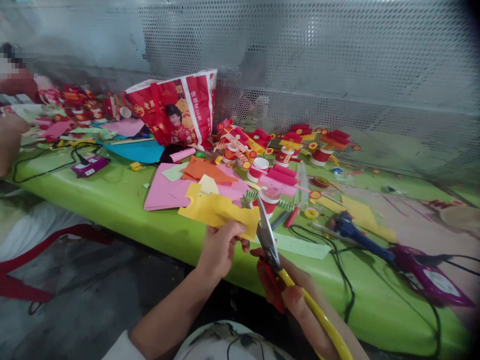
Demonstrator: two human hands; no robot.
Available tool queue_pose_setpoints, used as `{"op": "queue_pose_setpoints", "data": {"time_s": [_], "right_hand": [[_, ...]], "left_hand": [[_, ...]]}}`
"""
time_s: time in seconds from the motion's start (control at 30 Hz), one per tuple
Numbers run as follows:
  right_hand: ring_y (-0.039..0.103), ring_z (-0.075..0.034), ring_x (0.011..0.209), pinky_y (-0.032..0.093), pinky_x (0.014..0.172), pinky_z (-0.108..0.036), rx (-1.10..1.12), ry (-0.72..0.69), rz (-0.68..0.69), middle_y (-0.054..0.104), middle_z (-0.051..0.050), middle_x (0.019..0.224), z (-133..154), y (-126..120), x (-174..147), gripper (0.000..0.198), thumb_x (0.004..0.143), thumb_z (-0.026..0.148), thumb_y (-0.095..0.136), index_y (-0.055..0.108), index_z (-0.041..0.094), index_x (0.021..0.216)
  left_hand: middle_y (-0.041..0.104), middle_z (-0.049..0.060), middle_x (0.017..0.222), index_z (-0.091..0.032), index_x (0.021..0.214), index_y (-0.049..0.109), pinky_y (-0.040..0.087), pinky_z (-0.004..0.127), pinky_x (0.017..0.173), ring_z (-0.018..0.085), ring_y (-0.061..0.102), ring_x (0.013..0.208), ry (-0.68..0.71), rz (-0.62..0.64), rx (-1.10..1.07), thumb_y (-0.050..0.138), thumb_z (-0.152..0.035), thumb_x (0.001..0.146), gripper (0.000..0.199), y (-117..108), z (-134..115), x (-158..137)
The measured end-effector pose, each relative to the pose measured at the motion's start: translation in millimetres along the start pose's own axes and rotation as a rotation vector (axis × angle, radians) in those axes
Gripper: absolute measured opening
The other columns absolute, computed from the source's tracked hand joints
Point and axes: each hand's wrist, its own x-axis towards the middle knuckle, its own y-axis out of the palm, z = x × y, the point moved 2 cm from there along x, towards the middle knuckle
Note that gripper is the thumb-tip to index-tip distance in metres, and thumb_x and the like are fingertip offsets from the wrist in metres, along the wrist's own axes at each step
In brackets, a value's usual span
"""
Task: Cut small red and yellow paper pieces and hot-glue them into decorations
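Observation:
My left hand (pixel 221 250) pinches the lower edge of a yellow sheet of paper (pixel 213 210), whose upper edge has notches cut out of it. Scissors (pixel 267 232) with one yellow and one red handle are in my right hand (pixel 300 295), fingers closed round the grips. Their blades stand apart and point upward, right beside the paper's right end. Just behind the blades is a red and white paper cup figure (pixel 268 200) with pink rolls on top and green coiled paper arms. Pink sheets (pixel 165 190) and orange paper (pixel 206 170) lie beyond the yellow sheet.
A red shopping bag (pixel 180 110) stands against the perforated metal panel (pixel 337 65). Several cup figures (pixel 321 152) line the back. On the right lie a blue glue gun (pixel 363 237), a purple power strip (pixel 431 275) and black cables. Another person's arm (pixel 11 140) shows at the left.

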Motion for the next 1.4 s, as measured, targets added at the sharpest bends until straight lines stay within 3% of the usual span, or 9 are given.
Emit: {"op": "queue_pose_setpoints", "data": {"time_s": [0.13,0.3,0.5,0.83,1.07,1.4], "right_hand": [[0.047,-0.018,0.058,0.038,0.055,-0.033,0.047,0.021,0.031,0.053,0.000,0.073,5.0,-0.2,0.4,0.087,0.092,0.089,0.032,0.055,0.020,0.140],[0.043,-0.015,0.057,0.035,0.055,-0.031,0.025,0.026,0.036,0.051,0.002,0.072,4.9,-1.5,2.5,0.092,0.087,0.093,0.037,0.058,0.017,0.134],[0.045,-0.015,0.057,0.034,0.052,-0.028,-0.023,0.061,0.008,0.054,0.000,0.074,3.0,-1.8,2.8,0.095,0.085,0.095,0.037,0.061,0.017,0.132],[0.039,-0.012,0.049,0.032,0.044,-0.026,0.002,0.063,0.034,0.046,0.003,0.067,5.3,-1.3,6.2,0.095,0.083,0.097,0.037,0.063,0.015,0.123],[0.041,-0.012,0.049,0.032,0.043,-0.024,-0.005,0.065,0.018,0.048,0.002,0.068,4.4,-2.1,3.0,0.095,0.085,0.095,0.038,0.062,0.014,0.129],[0.036,-0.010,0.047,0.024,0.040,-0.024,0.028,0.058,0.016,0.049,0.001,0.066,9.1,-2.1,0.5,0.093,0.084,0.096,0.038,0.065,0.017,0.126]], "left_hand": [[0.061,0.000,0.060,-0.016,0.064,0.066,0.044,0.026,0.048,0.013,0.055,0.052,0.039,0.159,0.120,0.066,-0.019,0.067,0.004,-10.5,-4.1,3.2],[0.062,0.002,0.061,-0.017,0.057,0.064,0.048,0.027,0.055,0.014,0.057,0.057,0.077,0.225,0.259,0.062,-0.019,0.074,0.017,-19.0,-2.8,6.2],[0.063,0.001,0.060,-0.018,0.057,0.065,0.048,0.026,0.055,0.015,0.059,0.058,0.097,0.231,0.303,0.061,-0.018,0.078,0.021,-21.6,-0.6,7.4],[0.064,0.002,0.061,-0.018,0.058,0.067,0.049,0.026,0.055,0.015,0.060,0.059,0.090,0.266,0.285,0.062,-0.016,0.078,0.020,-21.9,-4.9,7.0],[0.064,0.001,0.060,-0.018,0.059,0.065,0.050,0.026,0.055,0.014,0.060,0.057,0.090,0.264,0.292,0.063,-0.017,0.077,0.018,-23.3,-6.1,8.5],[0.058,0.000,0.055,-0.017,0.058,0.062,0.048,0.027,0.046,0.014,0.054,0.049,-0.036,0.238,0.246,0.066,-0.024,0.064,0.010,-16.2,-17.9,9.9]]}}
